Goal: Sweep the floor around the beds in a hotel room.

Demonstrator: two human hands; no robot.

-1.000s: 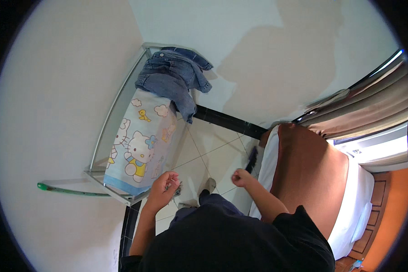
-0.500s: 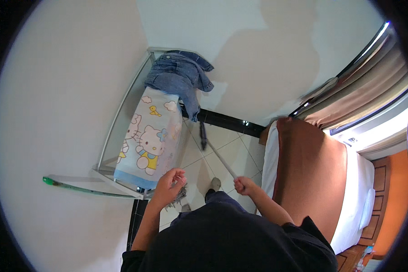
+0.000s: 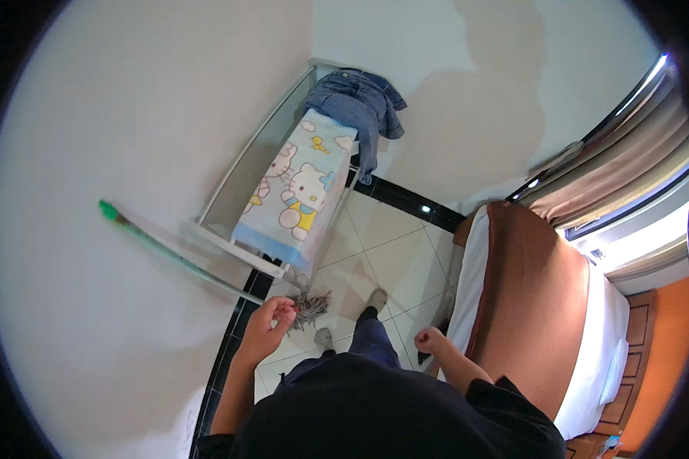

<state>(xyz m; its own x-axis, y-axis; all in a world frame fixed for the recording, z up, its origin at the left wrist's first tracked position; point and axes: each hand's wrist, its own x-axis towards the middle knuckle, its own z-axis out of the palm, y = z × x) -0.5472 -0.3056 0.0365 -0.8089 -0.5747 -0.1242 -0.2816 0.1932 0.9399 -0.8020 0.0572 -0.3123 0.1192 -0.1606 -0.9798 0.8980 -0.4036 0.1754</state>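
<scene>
My right hand [image 3: 430, 340] is a closed fist beside the bed. A dark piece [image 3: 422, 356] shows just below it and looks like the end of the grey stick held there; most of the stick is hidden. My left hand [image 3: 268, 329] has loosely curled fingers and holds nothing. Near its fingertips, lower down on the floor, are the grey strands of a mop head [image 3: 312, 307]. A pale green pole [image 3: 180, 257] slants along the left wall, its lower end passing behind my left hand.
Ahead stands a white metal rack [image 3: 230, 170] draped with a cartoon-print towel [image 3: 302, 195] and blue denim clothing [image 3: 352, 99]. On the right is a bed [image 3: 524, 283] with a brown cover, below curtains [image 3: 628, 168]. My feet are on pale floor tiles [image 3: 375, 222].
The stick, stretched out toward the rack before, has swung back to beside my right hand, which moved down and right. My view has shifted; the rack sits farther right and the mop head shows more.
</scene>
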